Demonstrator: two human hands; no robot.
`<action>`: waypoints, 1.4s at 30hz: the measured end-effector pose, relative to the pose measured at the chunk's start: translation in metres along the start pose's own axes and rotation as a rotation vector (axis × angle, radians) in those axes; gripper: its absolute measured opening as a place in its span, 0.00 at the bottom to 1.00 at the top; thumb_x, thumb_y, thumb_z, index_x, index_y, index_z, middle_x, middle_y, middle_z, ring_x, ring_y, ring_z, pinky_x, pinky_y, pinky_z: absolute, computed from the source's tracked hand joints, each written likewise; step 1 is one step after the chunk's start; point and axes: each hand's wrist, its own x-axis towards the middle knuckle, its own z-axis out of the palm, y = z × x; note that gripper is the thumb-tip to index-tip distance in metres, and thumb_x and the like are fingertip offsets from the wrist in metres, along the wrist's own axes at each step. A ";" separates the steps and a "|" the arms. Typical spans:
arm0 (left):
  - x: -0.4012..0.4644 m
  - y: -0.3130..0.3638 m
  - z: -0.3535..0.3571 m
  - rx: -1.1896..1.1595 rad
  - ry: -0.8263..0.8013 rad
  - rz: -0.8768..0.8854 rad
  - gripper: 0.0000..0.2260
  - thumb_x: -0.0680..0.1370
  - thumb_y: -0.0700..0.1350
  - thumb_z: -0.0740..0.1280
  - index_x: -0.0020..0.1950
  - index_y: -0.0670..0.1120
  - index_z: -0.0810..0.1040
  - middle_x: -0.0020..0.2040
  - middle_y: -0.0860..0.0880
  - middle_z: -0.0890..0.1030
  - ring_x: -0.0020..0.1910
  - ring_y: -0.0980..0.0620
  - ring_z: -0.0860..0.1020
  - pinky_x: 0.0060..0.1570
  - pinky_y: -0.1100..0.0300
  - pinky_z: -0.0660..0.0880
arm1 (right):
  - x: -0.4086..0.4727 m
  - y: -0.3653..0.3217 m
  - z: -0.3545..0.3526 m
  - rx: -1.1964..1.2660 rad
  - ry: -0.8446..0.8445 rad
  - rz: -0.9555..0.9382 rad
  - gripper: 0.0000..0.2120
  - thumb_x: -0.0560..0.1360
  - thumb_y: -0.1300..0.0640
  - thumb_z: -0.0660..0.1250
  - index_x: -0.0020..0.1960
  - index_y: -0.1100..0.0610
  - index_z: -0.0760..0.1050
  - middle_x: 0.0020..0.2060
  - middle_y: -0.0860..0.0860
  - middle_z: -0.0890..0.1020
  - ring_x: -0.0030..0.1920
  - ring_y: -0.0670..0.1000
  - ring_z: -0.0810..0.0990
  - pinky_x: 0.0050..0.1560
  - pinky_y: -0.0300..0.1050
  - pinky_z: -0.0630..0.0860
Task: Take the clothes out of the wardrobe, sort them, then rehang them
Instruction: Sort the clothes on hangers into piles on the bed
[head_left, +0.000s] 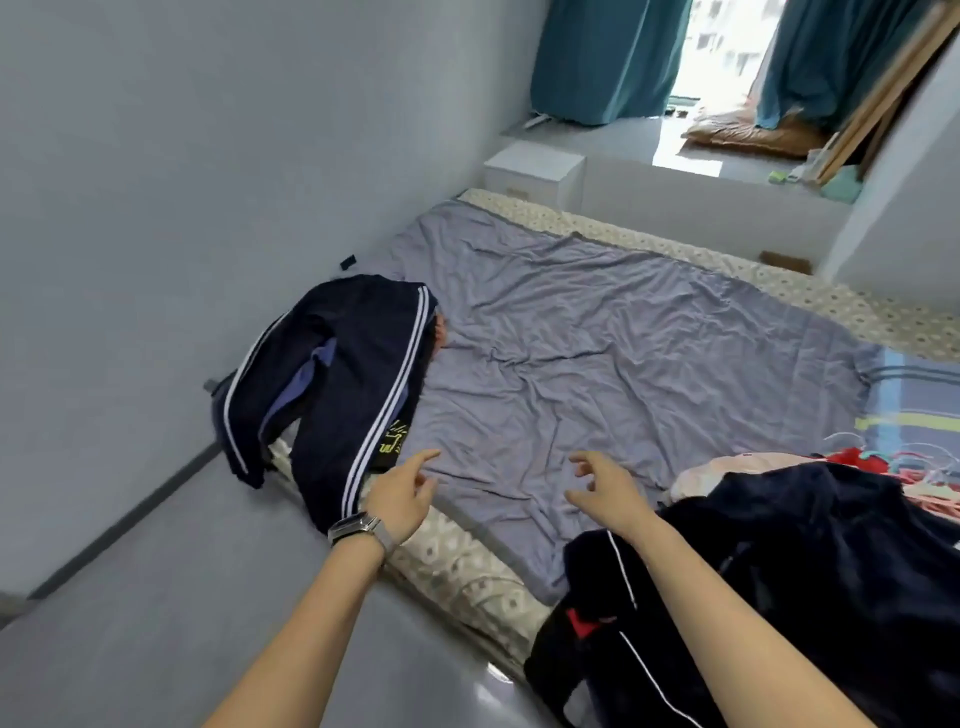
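Clothes: striped trousers (332, 384) are draped over the bed's left edge; a dark jacket (779, 587) is heaped at the right, with pink hangers (924, 467) beside it. Left hand (400, 493) and right hand (602, 486) are held over the grey sheet (597, 353), fingers loose, nothing gripped. Teal curtains (602, 62) are seen beyond.

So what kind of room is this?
Most likely a bedroom. There's a low bed with a wrinkled grey sheet, clothes piled on it like the dark striped jacket, and teal curtains by a bright window.
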 end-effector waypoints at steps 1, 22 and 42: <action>-0.003 -0.025 -0.017 -0.017 0.022 -0.025 0.18 0.79 0.44 0.61 0.69 0.52 0.68 0.49 0.47 0.81 0.47 0.48 0.79 0.50 0.53 0.75 | 0.010 -0.021 0.024 -0.006 -0.021 -0.007 0.23 0.73 0.59 0.70 0.66 0.60 0.70 0.58 0.57 0.76 0.58 0.54 0.75 0.55 0.39 0.68; 0.195 -0.274 -0.216 -0.063 0.069 -0.201 0.19 0.78 0.46 0.62 0.69 0.49 0.68 0.50 0.53 0.76 0.45 0.54 0.77 0.52 0.57 0.75 | 0.279 -0.285 0.188 -0.048 -0.048 -0.001 0.18 0.74 0.60 0.66 0.64 0.61 0.71 0.55 0.57 0.78 0.55 0.55 0.77 0.53 0.46 0.71; 0.565 -0.374 -0.326 0.068 -0.190 0.052 0.17 0.79 0.45 0.61 0.67 0.50 0.69 0.55 0.52 0.74 0.49 0.54 0.76 0.53 0.62 0.72 | 0.547 -0.416 0.203 0.016 0.146 0.250 0.24 0.69 0.55 0.70 0.64 0.58 0.72 0.58 0.54 0.78 0.58 0.52 0.77 0.58 0.42 0.71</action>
